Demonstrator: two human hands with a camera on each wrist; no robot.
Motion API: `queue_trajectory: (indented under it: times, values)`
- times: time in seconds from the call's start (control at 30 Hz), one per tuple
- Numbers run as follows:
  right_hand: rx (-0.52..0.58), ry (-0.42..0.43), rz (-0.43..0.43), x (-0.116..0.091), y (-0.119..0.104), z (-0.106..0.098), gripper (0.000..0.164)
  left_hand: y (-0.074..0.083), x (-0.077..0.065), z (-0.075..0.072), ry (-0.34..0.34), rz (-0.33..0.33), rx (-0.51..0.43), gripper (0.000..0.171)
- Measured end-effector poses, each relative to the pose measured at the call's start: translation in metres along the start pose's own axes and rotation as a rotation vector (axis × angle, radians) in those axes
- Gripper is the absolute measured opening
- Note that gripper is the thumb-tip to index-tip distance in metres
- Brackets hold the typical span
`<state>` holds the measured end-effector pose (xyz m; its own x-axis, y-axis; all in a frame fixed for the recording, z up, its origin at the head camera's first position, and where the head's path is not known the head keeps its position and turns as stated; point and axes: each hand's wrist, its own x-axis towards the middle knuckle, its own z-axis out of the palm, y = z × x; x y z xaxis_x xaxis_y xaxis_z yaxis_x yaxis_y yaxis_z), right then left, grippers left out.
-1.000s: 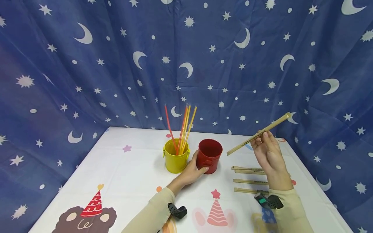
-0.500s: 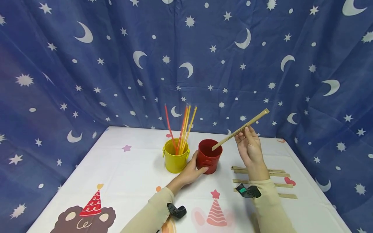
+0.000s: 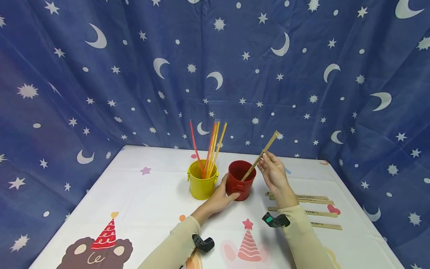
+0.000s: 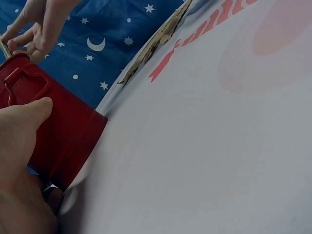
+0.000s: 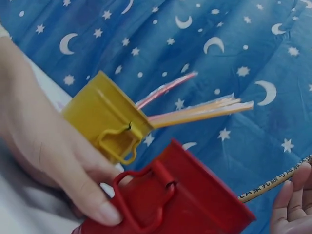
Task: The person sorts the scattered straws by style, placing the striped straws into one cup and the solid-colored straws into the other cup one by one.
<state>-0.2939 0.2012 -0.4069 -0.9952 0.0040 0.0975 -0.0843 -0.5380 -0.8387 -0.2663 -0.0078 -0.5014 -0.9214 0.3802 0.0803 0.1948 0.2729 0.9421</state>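
Note:
A small red bucket (image 3: 239, 190) stands on the table, and my left hand (image 3: 216, 201) grips its side with the thumb across the front, below its wire handle (image 5: 158, 214). My right hand (image 3: 276, 179) pinches a paper-wrapped drinking straw (image 3: 270, 144) printed with dark lettering. It slants down leftward, its lower end inside the red bucket's mouth. In the left wrist view the right hand (image 4: 41, 29) appears just above the bucket rim. A yellow bucket (image 3: 201, 189) stands left of the red one, holding several red and yellow straws (image 3: 215, 145) in clear wrappers.
Several more paper-wrapped straws (image 3: 322, 213) lie side by side on the table at the right, partly hidden under my right forearm. A white tablecloth (image 3: 151, 198) with printed party figures covers the table. Behind it hangs a blue curtain (image 3: 134, 93) with moons and stars.
My right hand has moved left with the straw, tilting it steeper and bringing its lower end into the red bucket. The left hand keeps its grip on the bucket.

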Motion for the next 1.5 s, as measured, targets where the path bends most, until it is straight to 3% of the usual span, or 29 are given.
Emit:
queue_trajectory:
  times: [0.27, 0.4, 0.67, 1.0, 1.13, 1.3, 1.5]
  values:
    - [-0.089, 0.075, 0.131, 0.007, 0.013, -0.009, 0.016, -0.001, 0.0, 0.001, 0.005, -0.002, 0.011, 0.086]
    - [-0.131, 0.073, 0.167, 0.007, 0.018, -0.011, 0.026, 0.0, 0.0, 0.001, 0.004, 0.0, 0.007, 0.087]
    - [-0.245, 0.068, 0.219, 0.007, 0.022, -0.018, 0.02, 0.003, -0.001, 0.002, 0.003, 0.016, 0.014, 0.086]
    - [-0.375, 0.124, 0.216, 0.008, 0.011, -0.028, 0.012, 0.001, 0.002, 0.005, -0.002, 0.027, 0.008, 0.085]
    - [-0.4, 0.125, 0.183, 0.006, -0.001, -0.03, 0.011, 0.001, 0.002, 0.005, -0.006, 0.046, 0.002, 0.085]
    - [-0.475, 0.098, 0.128, 0.001, -0.017, -0.036, 0.011, 0.003, 0.001, 0.003, -0.004, 0.014, 0.008, 0.085]
    - [-0.674, 0.052, 0.065, -0.009, -0.031, -0.055, 0.039, 0.003, 0.0, 0.0, -0.004, 0.005, 0.017, 0.086]
